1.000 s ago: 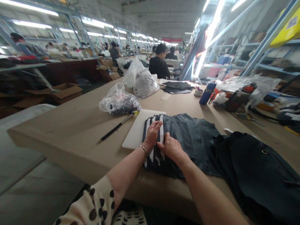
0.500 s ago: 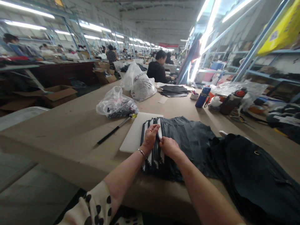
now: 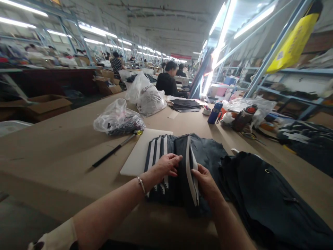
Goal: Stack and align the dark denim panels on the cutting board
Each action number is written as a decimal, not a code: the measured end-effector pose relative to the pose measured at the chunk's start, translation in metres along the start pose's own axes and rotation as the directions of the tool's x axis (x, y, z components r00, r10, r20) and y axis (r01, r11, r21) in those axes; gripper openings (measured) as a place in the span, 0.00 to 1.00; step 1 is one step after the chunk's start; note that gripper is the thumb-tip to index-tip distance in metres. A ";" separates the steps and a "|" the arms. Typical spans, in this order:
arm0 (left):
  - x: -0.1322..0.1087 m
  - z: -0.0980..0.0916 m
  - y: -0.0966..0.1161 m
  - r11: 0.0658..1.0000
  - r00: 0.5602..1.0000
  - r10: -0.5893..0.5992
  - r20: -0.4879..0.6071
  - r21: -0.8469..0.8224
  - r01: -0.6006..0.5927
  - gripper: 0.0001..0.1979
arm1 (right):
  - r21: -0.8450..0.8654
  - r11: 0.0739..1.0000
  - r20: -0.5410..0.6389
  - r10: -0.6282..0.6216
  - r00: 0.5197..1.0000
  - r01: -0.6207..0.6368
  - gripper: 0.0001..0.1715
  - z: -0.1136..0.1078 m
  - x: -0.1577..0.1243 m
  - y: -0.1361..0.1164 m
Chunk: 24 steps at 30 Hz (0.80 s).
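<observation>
A stack of dark fabric pieces with white strips (image 3: 158, 149) lies on the table, overlapping a white board (image 3: 135, 154). My right hand (image 3: 205, 178) pinches the white-edged side of one dark fabric piece (image 3: 185, 173), lifting it so that a gap shows along its edge. Just left of that piece, my left hand (image 3: 166, 165) hovers over the stack, fingers loosely bent and apart, with nothing visible in them. To the right is a heap of dark fabric (image 3: 262, 187) with a zipper and a small metal ring.
A black-handled rod (image 3: 111, 154) lies left of the board. Behind it are a plastic bag of dark items (image 3: 117, 119) and a larger white bag (image 3: 151, 100). A blue bottle (image 3: 214, 113) and a dark bottle (image 3: 243, 118) stand back right. A person in black (image 3: 166, 83) sits beyond.
My right hand has moved right and down, drawing the white-edged piece away from the striped stack. My left hand has let go and its fingers have loosened. The view has shifted right.
</observation>
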State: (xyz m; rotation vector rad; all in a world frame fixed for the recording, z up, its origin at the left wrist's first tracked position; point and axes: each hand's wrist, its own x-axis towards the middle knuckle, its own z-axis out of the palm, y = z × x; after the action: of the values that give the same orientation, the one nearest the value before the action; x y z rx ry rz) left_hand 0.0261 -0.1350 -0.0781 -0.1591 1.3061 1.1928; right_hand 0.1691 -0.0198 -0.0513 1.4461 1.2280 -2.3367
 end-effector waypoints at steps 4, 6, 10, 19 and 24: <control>-0.004 0.013 0.009 0.992 0.993 -0.101 0.067 0.089 0.095 0.23 | -0.305 0.944 0.091 -0.103 0.991 0.126 0.11 0.005 -0.009 0.001; -0.003 0.015 0.011 0.987 0.989 -0.127 0.079 0.104 0.118 0.22 | -0.409 0.898 0.104 -0.130 0.986 0.162 0.07 0.006 -0.012 0.001; -0.004 0.018 0.013 0.988 0.987 -0.143 0.071 0.063 0.139 0.14 | -0.381 0.905 0.074 -0.175 0.982 0.190 0.06 0.002 -0.016 0.002; -0.024 0.051 0.025 0.954 0.997 0.011 0.076 -0.300 0.013 0.17 | -0.395 0.898 -0.175 -0.283 0.943 0.196 0.41 0.004 -0.042 -0.036; -0.044 0.092 0.051 0.893 0.968 0.250 0.016 -0.390 -0.224 0.11 | -0.851 0.428 0.001 -0.579 0.815 0.305 0.40 0.033 -0.066 -0.068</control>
State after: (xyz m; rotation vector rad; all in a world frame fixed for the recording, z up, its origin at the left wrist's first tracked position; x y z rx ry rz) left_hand 0.0569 -0.0754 0.0139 -0.2474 1.0393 1.6484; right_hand 0.1477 -0.0170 0.0473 1.1687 2.6051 -1.2547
